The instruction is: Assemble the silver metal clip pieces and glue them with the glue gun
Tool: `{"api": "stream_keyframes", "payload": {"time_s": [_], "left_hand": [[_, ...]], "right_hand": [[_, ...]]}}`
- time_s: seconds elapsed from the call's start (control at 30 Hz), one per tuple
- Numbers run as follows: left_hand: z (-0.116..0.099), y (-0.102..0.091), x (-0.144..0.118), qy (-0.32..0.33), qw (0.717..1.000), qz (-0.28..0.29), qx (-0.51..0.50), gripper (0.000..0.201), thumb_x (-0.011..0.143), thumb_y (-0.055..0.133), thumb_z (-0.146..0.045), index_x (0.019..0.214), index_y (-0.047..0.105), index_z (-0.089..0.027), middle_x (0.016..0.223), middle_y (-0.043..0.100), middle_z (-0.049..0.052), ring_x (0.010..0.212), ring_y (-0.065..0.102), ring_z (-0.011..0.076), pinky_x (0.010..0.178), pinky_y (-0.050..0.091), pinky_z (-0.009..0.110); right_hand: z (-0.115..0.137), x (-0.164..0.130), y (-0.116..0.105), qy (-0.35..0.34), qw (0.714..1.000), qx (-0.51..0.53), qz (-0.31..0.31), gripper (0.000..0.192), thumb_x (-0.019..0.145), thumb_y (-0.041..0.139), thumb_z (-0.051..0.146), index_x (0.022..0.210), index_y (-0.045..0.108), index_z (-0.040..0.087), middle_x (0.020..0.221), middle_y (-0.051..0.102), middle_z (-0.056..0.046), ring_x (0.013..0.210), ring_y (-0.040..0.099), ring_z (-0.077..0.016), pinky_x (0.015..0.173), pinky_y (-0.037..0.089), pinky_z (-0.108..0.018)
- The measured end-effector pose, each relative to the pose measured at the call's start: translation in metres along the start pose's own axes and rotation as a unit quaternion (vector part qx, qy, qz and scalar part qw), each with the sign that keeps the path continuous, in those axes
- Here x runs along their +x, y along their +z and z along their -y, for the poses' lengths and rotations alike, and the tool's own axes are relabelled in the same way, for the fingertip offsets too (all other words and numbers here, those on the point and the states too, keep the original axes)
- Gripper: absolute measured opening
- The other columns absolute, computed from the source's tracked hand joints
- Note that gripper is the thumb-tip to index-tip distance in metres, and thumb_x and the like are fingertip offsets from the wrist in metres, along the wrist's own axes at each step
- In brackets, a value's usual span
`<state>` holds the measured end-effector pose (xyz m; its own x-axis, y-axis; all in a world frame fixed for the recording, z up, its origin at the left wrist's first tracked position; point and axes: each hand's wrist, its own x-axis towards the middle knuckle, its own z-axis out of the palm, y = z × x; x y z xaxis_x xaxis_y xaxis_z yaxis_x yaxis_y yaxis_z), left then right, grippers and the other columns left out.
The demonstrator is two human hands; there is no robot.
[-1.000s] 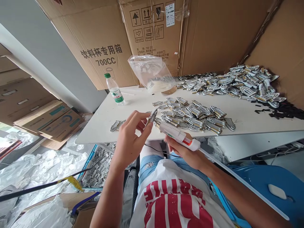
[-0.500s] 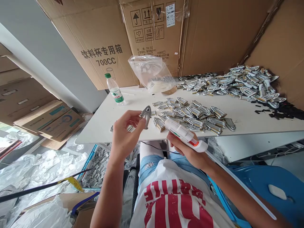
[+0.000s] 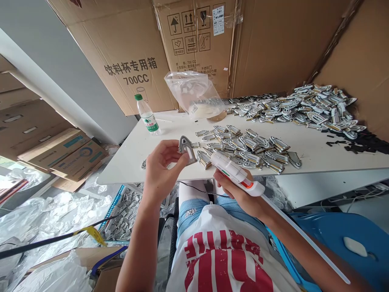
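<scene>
Between thumb and fingers, my left hand [image 3: 165, 166] grips a grey-and-white pointed plastic part [image 3: 187, 149] above the front of the table. My right hand [image 3: 235, 186] is wrapped round the handle of a white hot glue gun [image 3: 231, 168], whose nozzle points left toward that part without touching it. A long white glue stick [image 3: 306, 235] sticks out of the gun's back end and runs along my right forearm. Just beyond the gun lies a spread of similar parts [image 3: 249, 144], grey-white with brownish-gold edges.
A bigger heap of such parts [image 3: 316, 107] covers the table's back right, with black scraps [image 3: 349, 142] beside it. A water bottle [image 3: 147, 115] and a clear plastic bag [image 3: 196, 95] stand near the cardboard boxes [image 3: 194, 40]. A crate of parts [image 3: 124, 211] sits below the table [image 3: 121, 162].
My left hand has turned the plastic part, so its tip now leans up and to the left. My right hand and the glue gun have hardly moved.
</scene>
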<state>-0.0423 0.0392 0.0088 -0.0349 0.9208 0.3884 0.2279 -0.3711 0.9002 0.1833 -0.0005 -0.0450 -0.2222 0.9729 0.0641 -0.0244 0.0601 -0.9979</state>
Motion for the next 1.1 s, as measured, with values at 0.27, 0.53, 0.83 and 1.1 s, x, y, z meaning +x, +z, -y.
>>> {"api": "stream_keyframes", "payload": {"time_s": [0.27,0.53,0.83,1.1], "left_hand": [[0.002,0.001,0.002,-0.013,0.999,0.000,-0.033,0.025,0.085,0.086,-0.021,0.109,0.078,-0.021,0.102,0.078,0.003,0.093,0.078,0.0183,0.088,0.069,0.032],[0.004,0.000,0.003,-0.002,1.000,0.008,-0.018,0.019,0.090,0.083,-0.024,0.106,0.073,-0.022,0.100,0.076,0.003,0.093,0.075,0.0169,0.092,0.064,0.031],[0.011,-0.001,0.005,0.000,0.999,-0.008,-0.042,0.026,0.088,0.083,-0.021,0.104,0.063,-0.024,0.103,0.071,0.001,0.094,0.069,0.0153,0.082,0.056,0.027],[0.010,-0.002,0.003,0.015,0.998,0.024,0.055,0.015,0.095,0.075,-0.022,0.109,0.081,-0.025,0.106,0.081,0.005,0.101,0.076,0.0218,0.094,0.060,0.039]], "right_hand": [[-0.005,0.001,-0.001,-0.004,1.000,0.008,0.002,0.043,0.099,0.075,0.060,0.083,0.059,0.023,0.064,0.041,0.007,0.056,0.031,-0.0118,0.049,0.023,-0.028],[-0.005,0.001,0.001,-0.001,1.000,0.004,-0.004,0.043,0.097,0.077,0.058,0.080,0.062,0.022,0.061,0.040,0.007,0.056,0.031,-0.0116,0.050,0.024,-0.028],[-0.003,0.002,0.003,0.012,1.000,0.012,-0.005,0.048,0.096,0.076,0.063,0.078,0.059,0.021,0.063,0.042,0.007,0.057,0.030,-0.0111,0.050,0.023,-0.027],[-0.008,0.001,0.001,0.012,1.000,0.011,-0.003,0.045,0.098,0.075,0.061,0.082,0.062,0.021,0.066,0.046,0.006,0.057,0.030,-0.0105,0.050,0.023,-0.027]]}}
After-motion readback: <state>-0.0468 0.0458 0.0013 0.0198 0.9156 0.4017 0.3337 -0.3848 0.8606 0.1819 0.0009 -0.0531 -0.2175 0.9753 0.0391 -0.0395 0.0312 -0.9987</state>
